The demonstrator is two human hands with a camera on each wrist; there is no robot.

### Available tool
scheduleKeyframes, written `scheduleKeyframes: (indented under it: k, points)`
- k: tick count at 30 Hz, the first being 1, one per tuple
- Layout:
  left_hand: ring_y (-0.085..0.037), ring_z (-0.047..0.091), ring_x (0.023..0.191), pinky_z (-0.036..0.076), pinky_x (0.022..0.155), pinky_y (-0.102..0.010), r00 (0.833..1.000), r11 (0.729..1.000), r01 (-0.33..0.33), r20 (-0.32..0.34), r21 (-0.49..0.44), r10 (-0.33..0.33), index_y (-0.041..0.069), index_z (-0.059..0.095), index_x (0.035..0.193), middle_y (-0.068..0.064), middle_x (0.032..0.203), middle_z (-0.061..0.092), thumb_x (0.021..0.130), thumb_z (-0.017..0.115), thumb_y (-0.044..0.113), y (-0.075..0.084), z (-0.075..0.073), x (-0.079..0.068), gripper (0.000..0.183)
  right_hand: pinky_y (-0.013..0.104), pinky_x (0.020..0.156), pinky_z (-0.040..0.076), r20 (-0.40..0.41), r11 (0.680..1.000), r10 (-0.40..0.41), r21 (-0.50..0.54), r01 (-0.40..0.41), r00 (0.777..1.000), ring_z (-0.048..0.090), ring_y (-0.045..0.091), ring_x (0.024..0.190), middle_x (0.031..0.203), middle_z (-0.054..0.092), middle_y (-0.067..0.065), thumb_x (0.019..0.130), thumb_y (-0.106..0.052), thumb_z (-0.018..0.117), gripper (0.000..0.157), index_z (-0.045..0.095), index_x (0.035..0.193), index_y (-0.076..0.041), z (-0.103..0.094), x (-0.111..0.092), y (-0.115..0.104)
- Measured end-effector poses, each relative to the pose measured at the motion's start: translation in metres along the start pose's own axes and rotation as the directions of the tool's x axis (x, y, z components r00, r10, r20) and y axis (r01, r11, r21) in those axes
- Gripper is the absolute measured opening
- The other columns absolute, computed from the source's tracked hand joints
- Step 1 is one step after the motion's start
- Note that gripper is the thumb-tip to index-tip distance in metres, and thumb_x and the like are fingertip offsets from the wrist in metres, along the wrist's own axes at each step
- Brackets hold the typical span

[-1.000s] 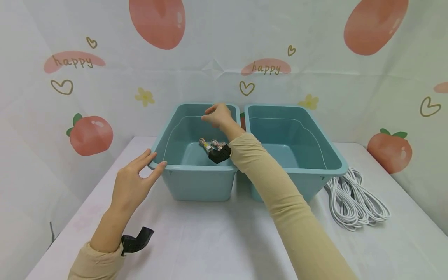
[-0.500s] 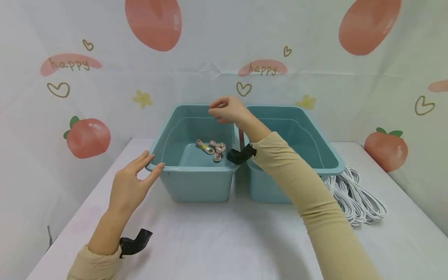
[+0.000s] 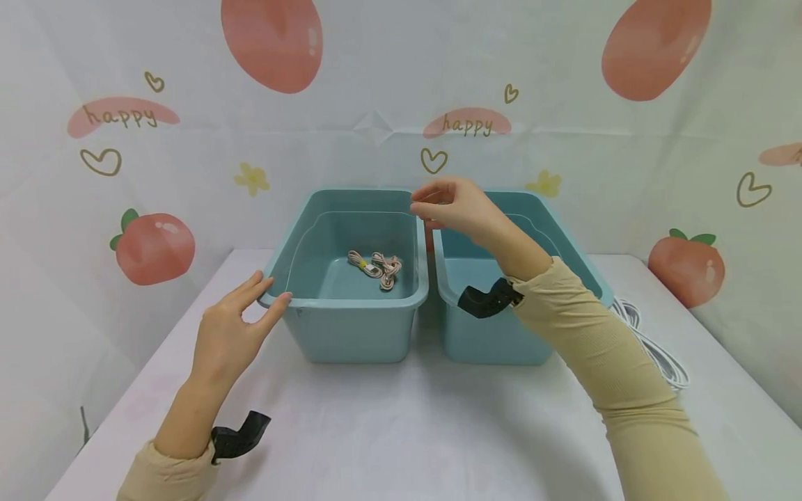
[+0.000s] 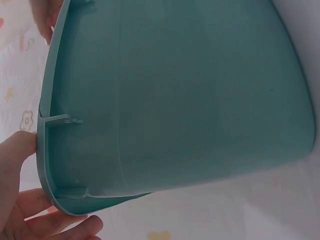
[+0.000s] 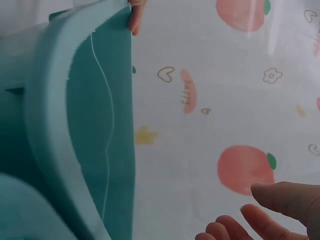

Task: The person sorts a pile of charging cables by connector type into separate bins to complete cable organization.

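My left hand (image 3: 228, 341) touches the front left corner of the left blue-green plastic bin (image 3: 351, 334), thumb on the front rim and fingers along the side. In the left wrist view its fingers (image 4: 42, 225) lie around the outside of that corner. Inside the bin, two small bundled cables lie on the floor: one with a yellow tie (image 3: 365, 264), the other a pinkish cable bundle (image 3: 387, 271). My right hand (image 3: 464, 207) hovers above the gap between the bins, fingers loosely bent, holding nothing. The right wrist view shows its thumb (image 5: 285, 197) apart from the fingers.
A second blue-green bin (image 3: 491, 348) stands close on the right, partly covered by my right arm. Coiled white cable (image 3: 664, 365) lies beyond it, mostly hidden behind my sleeve. A printed backdrop (image 3: 351, 76) hangs behind the white-covered table (image 3: 376, 431).
My right hand has moved right, from above the left bin to above the gap between the bins. My sleeve now hides more of the white cable. The left hand stays on the bin's corner.
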State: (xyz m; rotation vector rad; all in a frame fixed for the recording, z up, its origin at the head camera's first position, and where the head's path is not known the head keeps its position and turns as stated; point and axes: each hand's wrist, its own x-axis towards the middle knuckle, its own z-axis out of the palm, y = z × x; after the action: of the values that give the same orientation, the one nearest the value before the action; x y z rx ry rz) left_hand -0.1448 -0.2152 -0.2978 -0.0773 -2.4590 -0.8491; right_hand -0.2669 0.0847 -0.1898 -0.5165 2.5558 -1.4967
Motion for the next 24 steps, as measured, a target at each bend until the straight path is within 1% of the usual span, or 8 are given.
scheduleKeyframes:
  k: [3,7,9,13,15,20,21,24]
  points:
    - [-0.042,0.048,0.125,0.042,0.096,-0.059,1.0,1.0,0.0,-0.001,-0.003,0.0,0.001,0.059,0.124,-0.02,0.134,0.053,0.088,0.063,0.035,0.0,0.0,0.0,0.05,0.038,0.097,0.049,-0.013,1.0,-0.01,-0.017,0.01,1.0,0.06,0.025,0.107,0.122,0.061,0.007,0.09,-0.024,0.061,0.031,0.059,0.119,-0.011,-0.007,-0.012,0.005]
    - [-0.041,0.048,0.125,0.042,0.096,-0.059,1.0,1.0,0.0,-0.003,-0.002,0.0,0.002,0.06,0.124,-0.02,0.134,0.053,0.088,0.063,0.034,-0.001,0.001,0.0,0.049,0.04,0.096,0.048,-0.043,0.996,-0.021,-0.087,0.017,0.999,0.063,0.024,0.1,0.123,0.061,0.006,0.09,-0.028,0.061,0.033,0.06,0.12,-0.014,-0.018,-0.031,0.015]
    - [-0.041,0.048,0.125,0.042,0.096,-0.058,1.0,1.0,-0.002,-0.005,0.003,0.002,0.001,0.06,0.124,-0.019,0.134,0.053,0.088,0.063,0.034,-0.002,0.001,-0.001,0.049,0.04,0.095,0.048,-0.063,0.993,-0.013,-0.116,0.006,0.998,0.063,0.022,0.1,0.122,0.061,0.004,0.09,-0.032,0.061,0.034,0.06,0.12,-0.016,-0.024,-0.042,0.021]
    - [-0.042,0.048,0.125,0.042,0.096,-0.059,1.0,1.0,-0.002,0.0,0.008,0.002,0.0,0.059,0.124,-0.02,0.134,0.053,0.088,0.063,0.034,-0.001,0.0,-0.001,0.049,0.039,0.095,0.049,-0.098,0.992,-0.006,-0.128,-0.007,0.995,0.063,0.018,0.1,0.119,0.062,0.003,0.089,-0.038,0.061,0.038,0.06,0.12,-0.016,-0.037,-0.061,0.033]
    - [-0.042,0.048,0.125,0.042,0.096,-0.059,1.0,1.0,0.0,0.005,0.009,0.0,0.0,0.059,0.124,-0.021,0.134,0.053,0.089,0.062,0.034,0.0,-0.001,-0.001,0.049,0.031,0.092,0.05,-0.108,0.992,-0.021,-0.126,0.008,0.994,0.064,0.011,0.097,0.115,0.063,0.0,0.09,-0.038,0.06,0.041,0.058,0.121,-0.013,-0.045,-0.069,0.04]
    - [-0.043,0.047,0.125,0.042,0.097,-0.06,1.0,1.0,0.002,0.019,0.021,-0.003,0.0,0.059,0.125,-0.021,0.135,0.052,0.089,0.061,0.035,0.001,-0.002,-0.001,0.05,0.009,0.08,0.05,-0.141,0.996,-0.056,-0.078,0.046,0.988,0.062,-0.007,0.088,0.102,0.061,-0.021,0.092,-0.031,0.058,0.036,0.056,0.12,-0.009,-0.066,-0.087,0.061]
    - [-0.043,0.047,0.125,0.041,0.097,-0.06,1.0,1.0,0.002,0.023,0.024,-0.003,0.001,0.059,0.125,-0.021,0.135,0.052,0.089,0.06,0.036,0.001,-0.002,0.0,0.05,0.008,0.079,0.049,-0.151,0.997,-0.051,-0.067,0.042,0.987,0.062,-0.009,0.088,0.1,0.06,-0.026,0.092,-0.031,0.058,0.034,0.056,0.119,-0.011,-0.071,-0.091,0.066]
    - [-0.043,0.046,0.126,0.041,0.097,-0.06,0.999,1.0,0.003,0.036,0.03,-0.004,0.001,0.058,0.125,-0.021,0.136,0.051,0.09,0.06,0.037,0.002,-0.003,0.0,0.05,0.007,0.078,0.048,-0.198,0.998,-0.029,-0.057,0.018,0.98,0.063,-0.01,0.086,0.1,0.06,-0.028,0.092,-0.029,0.058,0.027,0.058,0.116,-0.019,-0.085,-0.107,0.078]
